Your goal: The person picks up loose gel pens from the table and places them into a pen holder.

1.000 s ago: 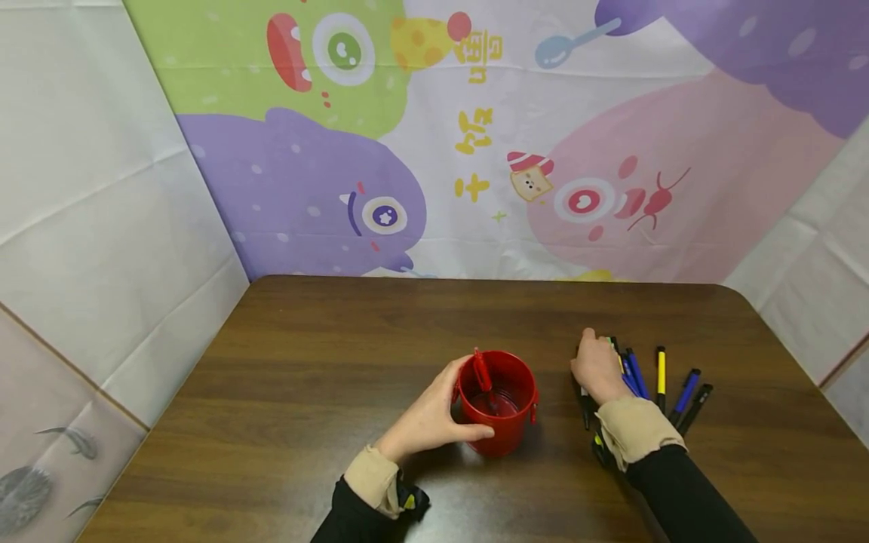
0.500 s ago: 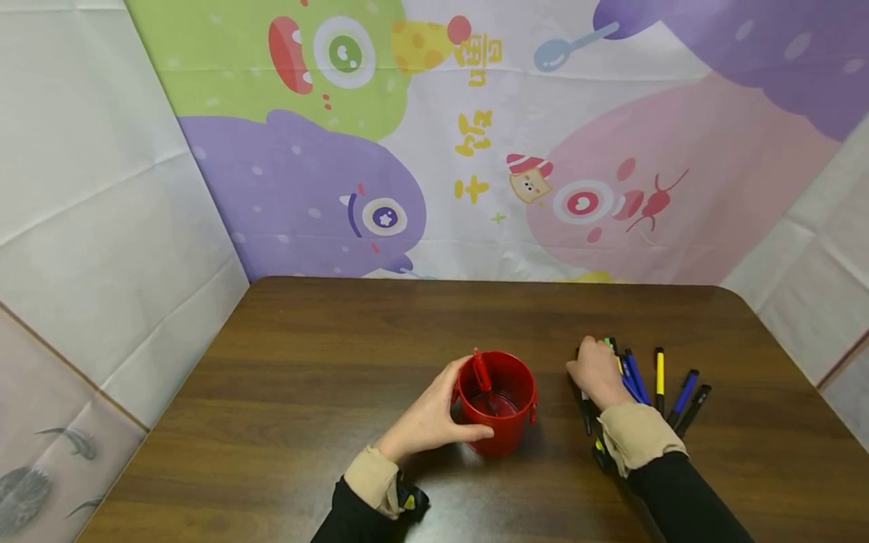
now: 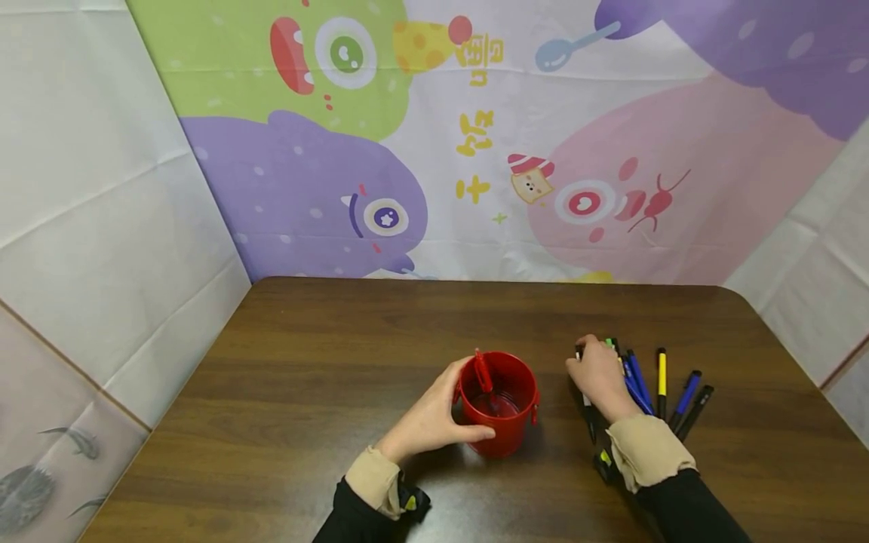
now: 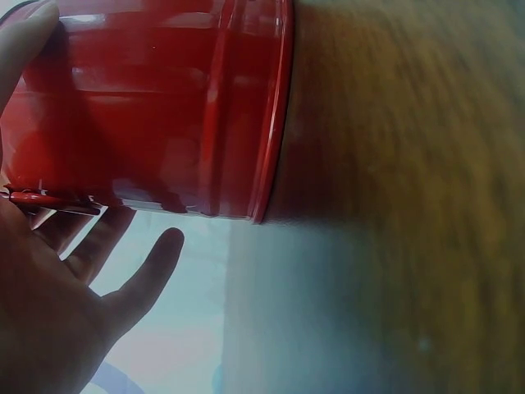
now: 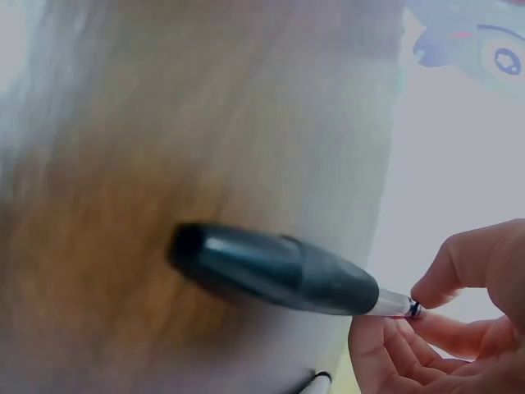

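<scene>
My left hand [image 3: 431,411] grips a small red bucket [image 3: 498,437] from its left side, thumb across the front and fingers round the back. The bucket stands upright on the table. Some of those fingers are hidden behind the red wall [image 4: 139,107] in the left wrist view. A narrow red piece [image 3: 483,371] lies against the inside of the rim. To the right, my right hand [image 3: 603,377] pinches a marker with a white barrel and a dark cap [image 5: 271,267] between thumb and fingertips. Its dark end points towards the near side of the table.
Right beside my right hand lie blue markers [image 3: 637,377] and a green-tipped one [image 3: 609,343], partly covered. Farther right are a yellow marker [image 3: 661,377], a blue one [image 3: 689,392] and a black one [image 3: 695,411]. A patterned cloth [image 3: 468,241] hangs behind the brown table [image 3: 326,339].
My right hand has shifted slightly left, and the lower end of the pinched marker has come a little nearer. My left hand and the bucket have stayed in place.
</scene>
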Demonstrator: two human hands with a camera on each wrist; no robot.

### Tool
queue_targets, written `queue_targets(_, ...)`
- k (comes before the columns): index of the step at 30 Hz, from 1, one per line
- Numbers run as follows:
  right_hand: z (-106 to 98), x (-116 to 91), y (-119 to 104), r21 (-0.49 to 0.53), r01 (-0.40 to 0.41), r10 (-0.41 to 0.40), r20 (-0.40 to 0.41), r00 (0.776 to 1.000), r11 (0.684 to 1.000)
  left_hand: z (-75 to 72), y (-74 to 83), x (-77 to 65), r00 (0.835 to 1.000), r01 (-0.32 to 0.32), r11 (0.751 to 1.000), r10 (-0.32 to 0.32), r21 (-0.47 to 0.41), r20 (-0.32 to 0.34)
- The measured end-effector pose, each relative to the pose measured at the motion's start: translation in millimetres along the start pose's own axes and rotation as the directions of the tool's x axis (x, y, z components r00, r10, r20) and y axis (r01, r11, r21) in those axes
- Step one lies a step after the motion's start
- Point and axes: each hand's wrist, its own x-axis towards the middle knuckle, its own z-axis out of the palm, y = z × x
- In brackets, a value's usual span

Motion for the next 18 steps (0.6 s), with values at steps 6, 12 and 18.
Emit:
queue_targets(6, -11.2, -6.0, -12.8, 0.069, 0.018, -0.014, -0.062, 0.998, 0.997, -0.4, 1.0, -0.2, 1.000, 0.007, 1.000, -0.007, 0.002, -0.001)
queue_targets(12, -21.2, -11.6, -26.9, 0.115, 0.119, -0.094, -0.206, 0.974, 0.986, -0.3, 0.3, -0.1, 1.000, 0.003, 1.000, -0.003, 0.008, -0.001)
queue_targets(18, -32.4, -19.6, -43.6, 0.192, 0.240, -0.172, -0.315, 0.933, 0.951, 0.3, 0.5, 0.4, 1.000, -0.006, 1.000, 0.006, 0.003, -0.003)
